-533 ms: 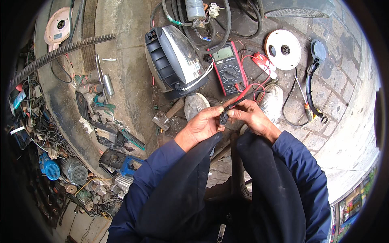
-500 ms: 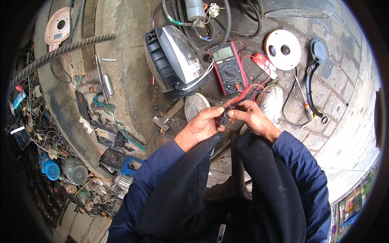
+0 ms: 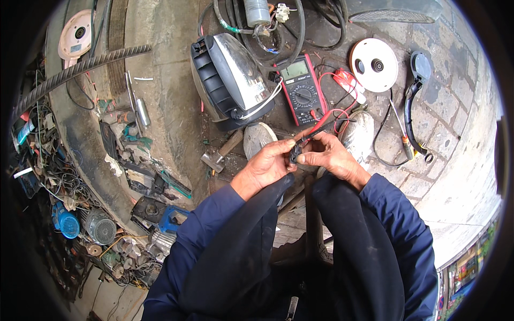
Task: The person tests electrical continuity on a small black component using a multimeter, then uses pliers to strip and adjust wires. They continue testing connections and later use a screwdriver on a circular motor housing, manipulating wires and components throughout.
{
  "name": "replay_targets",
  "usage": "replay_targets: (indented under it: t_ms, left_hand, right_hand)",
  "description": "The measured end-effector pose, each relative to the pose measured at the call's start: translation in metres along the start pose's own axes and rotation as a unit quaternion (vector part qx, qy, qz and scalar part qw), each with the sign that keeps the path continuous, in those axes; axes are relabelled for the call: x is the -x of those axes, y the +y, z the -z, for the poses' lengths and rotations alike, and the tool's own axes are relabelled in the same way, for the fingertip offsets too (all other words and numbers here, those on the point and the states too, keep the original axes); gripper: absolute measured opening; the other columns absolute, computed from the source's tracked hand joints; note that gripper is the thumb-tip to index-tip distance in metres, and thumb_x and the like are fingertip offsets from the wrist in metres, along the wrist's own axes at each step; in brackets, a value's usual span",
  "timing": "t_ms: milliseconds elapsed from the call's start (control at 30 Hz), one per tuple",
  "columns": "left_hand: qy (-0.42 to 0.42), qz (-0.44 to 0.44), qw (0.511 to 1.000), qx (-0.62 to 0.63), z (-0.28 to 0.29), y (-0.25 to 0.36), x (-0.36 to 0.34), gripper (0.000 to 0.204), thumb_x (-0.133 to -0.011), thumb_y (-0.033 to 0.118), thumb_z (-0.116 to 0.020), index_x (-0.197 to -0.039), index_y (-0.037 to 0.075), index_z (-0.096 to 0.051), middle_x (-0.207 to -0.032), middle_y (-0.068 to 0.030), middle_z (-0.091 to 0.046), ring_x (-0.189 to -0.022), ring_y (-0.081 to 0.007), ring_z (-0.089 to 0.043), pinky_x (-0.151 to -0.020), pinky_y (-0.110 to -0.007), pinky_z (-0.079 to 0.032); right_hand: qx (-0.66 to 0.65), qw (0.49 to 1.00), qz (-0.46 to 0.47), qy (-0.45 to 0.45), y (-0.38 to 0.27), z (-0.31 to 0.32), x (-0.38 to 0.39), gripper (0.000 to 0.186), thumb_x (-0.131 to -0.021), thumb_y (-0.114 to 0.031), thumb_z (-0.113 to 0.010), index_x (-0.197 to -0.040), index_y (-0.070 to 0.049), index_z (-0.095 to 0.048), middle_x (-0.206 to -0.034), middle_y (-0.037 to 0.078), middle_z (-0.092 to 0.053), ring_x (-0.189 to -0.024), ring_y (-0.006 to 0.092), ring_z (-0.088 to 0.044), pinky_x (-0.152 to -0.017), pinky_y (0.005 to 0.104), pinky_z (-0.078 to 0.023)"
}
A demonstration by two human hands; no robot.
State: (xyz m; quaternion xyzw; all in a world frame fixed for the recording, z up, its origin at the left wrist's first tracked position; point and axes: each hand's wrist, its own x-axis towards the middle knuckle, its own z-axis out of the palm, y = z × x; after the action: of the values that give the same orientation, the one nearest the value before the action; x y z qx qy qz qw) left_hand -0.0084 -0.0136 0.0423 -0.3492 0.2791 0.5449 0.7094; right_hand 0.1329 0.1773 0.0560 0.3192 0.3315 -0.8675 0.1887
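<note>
My left hand is closed on a small black plastic part, held between thumb and fingers above my knees. My right hand pinches the red test probe and the black test probe, their front ends at the black part. Fingers hide the probe tips, so contact cannot be made out. Leads run from the probes to a red-and-black multimeter lying face up beyond my hands. Left of the meter, a chrome-and-black kettle body lies on its side with white wires along it.
A white round kettle base, a black curved handle and a screwdriver lie at right. A hammer rests by my left shoe. Scrap and motors pile up at left; a ribbed steel bar crosses upper left.
My right thumb and fingers have shifted slightly around the probes at the black part. The red probe stands a little more upright. My left hand keeps its hold.
</note>
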Motion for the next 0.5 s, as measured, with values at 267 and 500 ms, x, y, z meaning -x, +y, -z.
replay_targets:
  t_ms: [267, 500]
  left_hand:
    - [0.003, 0.010, 1.000, 0.028, -0.0083, 0.0003, 0.0074, 0.048, -0.101, 0.021, -0.073, -0.146, 0.006, -0.063, -0.119, -0.0045, -0.070, -0.092, -0.0137, -0.066, -0.077, -0.029, -0.053]
    - [0.011, 0.013, 0.999, 0.038, -0.0065, -0.0004, 0.0054, 0.048, -0.101, 0.020, -0.073, -0.146, 0.006, -0.063, -0.120, -0.0046, -0.069, -0.093, -0.0139, -0.066, -0.077, -0.029, -0.053]
  right_hand:
    - [0.068, 0.998, 0.007, 0.009, 0.0056, -0.0028, -0.0019, 0.045, -0.094, -0.009, -0.086, -0.135, -0.003, -0.067, -0.096, -0.003, -0.070, -0.088, 0.0058, -0.062, -0.083, 0.0262, -0.051]
    - [0.036, 0.999, 0.026, 0.015, 0.0096, -0.0025, -0.0042, 0.049, -0.092, -0.014, -0.089, -0.134, -0.002, -0.067, -0.096, 0.002, -0.072, -0.090, 0.0105, -0.066, -0.082, 0.0294, -0.054]
